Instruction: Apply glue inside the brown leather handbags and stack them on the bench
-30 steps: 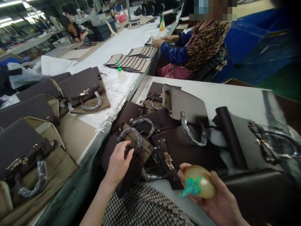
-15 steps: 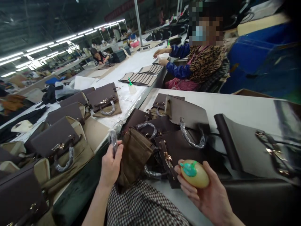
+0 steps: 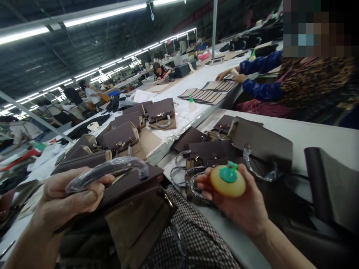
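Note:
My left hand (image 3: 75, 190) is closed round a brown handbag (image 3: 140, 203), gripping it by its curved, plastic-wrapped handle (image 3: 112, 170). The bag hangs tilted over the checkered cloth on my lap, its tan side gusset facing me. In my right hand (image 3: 241, 209) rests a round yellowish glue bottle (image 3: 224, 186) with a green cap, the fingers curled about it. The bottle's nozzle points away from me. Just behind this hand lies a heap of brown handbags (image 3: 215, 149) with wrapped handles.
More brown handbags (image 3: 120, 138) stand on the long table at left. Flat panels (image 3: 207, 93) and another green-tipped bottle (image 3: 191, 105) lie farther along. Across at right, a co-worker in blue sleeves (image 3: 262, 82) handles pieces. A dark rolled sheet (image 3: 319, 183) sits at the right.
My left hand has moved left and nearer with the handbag, which has turned to show its handle and flap. The right hand still holds the glue bottle. The view has swung left.

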A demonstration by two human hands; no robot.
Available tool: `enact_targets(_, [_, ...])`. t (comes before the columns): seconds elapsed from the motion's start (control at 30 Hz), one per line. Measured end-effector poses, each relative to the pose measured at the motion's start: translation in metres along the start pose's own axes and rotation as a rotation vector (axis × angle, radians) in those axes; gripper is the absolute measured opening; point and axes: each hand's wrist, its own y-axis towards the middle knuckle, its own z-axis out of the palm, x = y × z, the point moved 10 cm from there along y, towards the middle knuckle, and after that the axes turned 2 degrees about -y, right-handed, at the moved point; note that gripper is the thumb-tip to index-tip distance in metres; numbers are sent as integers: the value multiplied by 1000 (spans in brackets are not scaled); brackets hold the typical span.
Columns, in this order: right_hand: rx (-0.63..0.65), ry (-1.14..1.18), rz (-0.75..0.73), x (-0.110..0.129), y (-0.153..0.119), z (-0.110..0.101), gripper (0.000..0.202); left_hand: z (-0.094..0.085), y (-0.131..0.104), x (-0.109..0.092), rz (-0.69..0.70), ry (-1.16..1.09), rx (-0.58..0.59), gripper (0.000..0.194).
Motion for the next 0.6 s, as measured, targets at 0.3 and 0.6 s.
enact_targets(0.3, [438,66,238,-117,40,47,60,-21,-5,63,25,-375,283,22])
enact_targets(0.6, [742,-145,366,-133,75,101,60,-74,24,36,80,-242,130,28])
